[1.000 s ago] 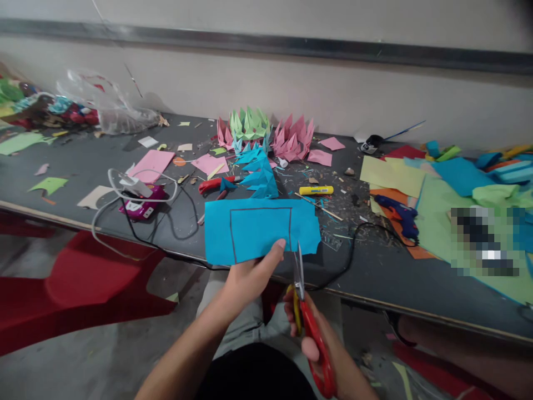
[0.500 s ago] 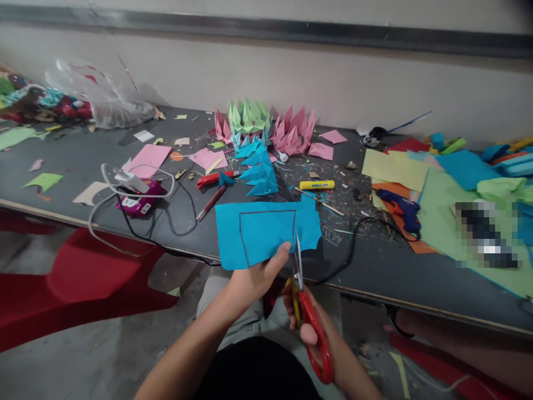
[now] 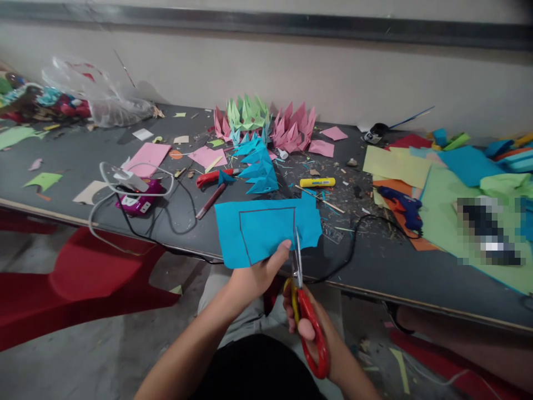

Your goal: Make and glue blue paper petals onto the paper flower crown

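Dark tabletop (image 3: 366, 269). Blue sheet (image 3: 266, 230), thumb-pinched in left hand (image 3: 254, 280), six o'clock; scissors (image 3: 307, 311), firmly wrapped by right hand (image 3: 307, 329), five o'clock, blades (image 3: 298, 258) further up drawn line (image 3: 294, 218), cut apparently lengthening.

From mid-view: dark wall rail (image 3: 266, 23) at twelve o'clock, blue glue gun (image 3: 411, 214) at three beside orange paper (image 3: 425, 243), red chair (image 3: 91, 261) at eight, purple socket block (image 3: 141, 204) at nine, clear plastic bag (image 3: 116, 111) at ten

Viewed from a head-worn camera, pitched forward and down over the lap (image 3: 244, 322). The left hand (image 3: 255, 276) and right hand (image 3: 325, 323) are taken in at close range; the desk (image 3: 387, 272) and wall (image 3: 333, 83) are faced beyond.
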The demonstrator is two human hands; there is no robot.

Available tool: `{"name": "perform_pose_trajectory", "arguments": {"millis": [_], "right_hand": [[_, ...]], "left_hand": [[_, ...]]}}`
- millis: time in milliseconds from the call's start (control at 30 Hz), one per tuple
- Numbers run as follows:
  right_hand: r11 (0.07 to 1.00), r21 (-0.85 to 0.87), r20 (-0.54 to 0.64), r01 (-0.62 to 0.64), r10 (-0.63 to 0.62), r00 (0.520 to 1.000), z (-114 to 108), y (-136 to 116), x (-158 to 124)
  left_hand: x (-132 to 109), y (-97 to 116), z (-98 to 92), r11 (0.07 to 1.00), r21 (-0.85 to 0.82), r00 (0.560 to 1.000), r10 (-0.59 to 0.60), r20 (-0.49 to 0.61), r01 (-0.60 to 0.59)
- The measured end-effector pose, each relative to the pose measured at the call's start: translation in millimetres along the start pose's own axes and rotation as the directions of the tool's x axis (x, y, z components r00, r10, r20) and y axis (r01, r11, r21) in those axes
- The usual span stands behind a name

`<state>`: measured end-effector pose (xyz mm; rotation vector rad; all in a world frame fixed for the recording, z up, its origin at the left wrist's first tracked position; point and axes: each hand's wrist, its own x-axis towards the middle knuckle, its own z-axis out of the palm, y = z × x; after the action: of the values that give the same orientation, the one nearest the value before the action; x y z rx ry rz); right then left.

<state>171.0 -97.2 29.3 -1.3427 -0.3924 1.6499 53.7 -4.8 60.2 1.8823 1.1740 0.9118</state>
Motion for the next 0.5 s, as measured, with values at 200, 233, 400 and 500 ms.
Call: {"name": "perform_pose_trajectory", "arguments": {"millis": [200, 233, 400, 500], "right_hand": [[0.981, 0.104, 0.007, -0.161, 0.161, 0.987, -1.0, 4.3, -2.7], [0.977, 0.112, 0.001, -0.181, 0.182, 0.983, -0.2, 4.2, -2.9], [0.959, 0.136, -0.047, -0.247, 0.255, 0.966, 3.7, 3.0, -2.6], [0.983, 0.077, -0.034, -0.165, 0.168, 0.985, 2.1, 5.5, -1.7]], "left_hand": [[-0.9, -1.7, 2.4, 0.998, 0.039, 0.994, 0.06, -0.094, -0.057], [-0.9, -1.9, 2.6, 0.998, 0.031, 0.994, 0.055, -0.092, -0.053], [0.1, 0.5, 3.5, 0.999, -0.03, 0.996, 0.03, -0.079, -0.033], [1.5, 6.2, 3.0, 0.999, -0.052, 0.997, 0.006, -0.075, -0.01]]}}
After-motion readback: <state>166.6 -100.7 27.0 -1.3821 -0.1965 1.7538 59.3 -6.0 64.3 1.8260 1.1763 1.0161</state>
